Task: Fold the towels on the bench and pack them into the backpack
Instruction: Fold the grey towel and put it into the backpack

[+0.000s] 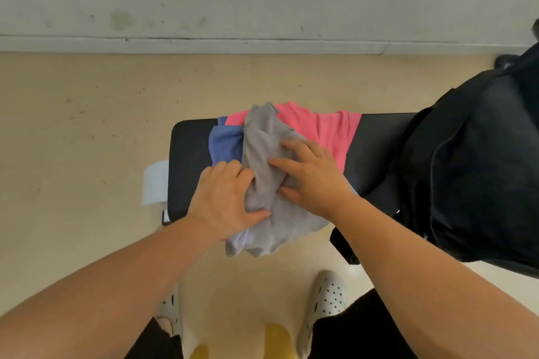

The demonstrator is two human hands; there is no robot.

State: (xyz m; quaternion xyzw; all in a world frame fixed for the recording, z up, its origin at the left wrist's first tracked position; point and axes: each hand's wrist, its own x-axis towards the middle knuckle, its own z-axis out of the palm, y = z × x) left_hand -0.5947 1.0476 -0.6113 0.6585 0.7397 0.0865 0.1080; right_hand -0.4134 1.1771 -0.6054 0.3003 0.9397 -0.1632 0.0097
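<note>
Bare hands on the heap: a person's left hand (224, 198) and right hand (309, 178) work a grey towel (271, 137) on a black padded bench (189, 154), with the folding apparently only starting. The left hand's fingers curl into a bunched ridge of the cloth, tips buried, thumb laid along the fabric. The right hand, just across that ridge, lies with fingers spread and fairly straight, pressing down. The towel is thin, soft and crumpled, and its near edge droops off the bench below both wrists. Past the left hand's knuckles a blue towel (226, 146) shows. Beyond the right hand and to its outer side spreads a pink towel (332, 131). Both lie partly under the grey one. The black backpack (472, 169), limp matte fabric, stands on the bench well out past the right hand; whether it is open cannot be told. A clean fold likely means flattening the ridge first, then finding two corners, drawing them taut and laying edge to edge, without dragging the pink towel along.
</note>
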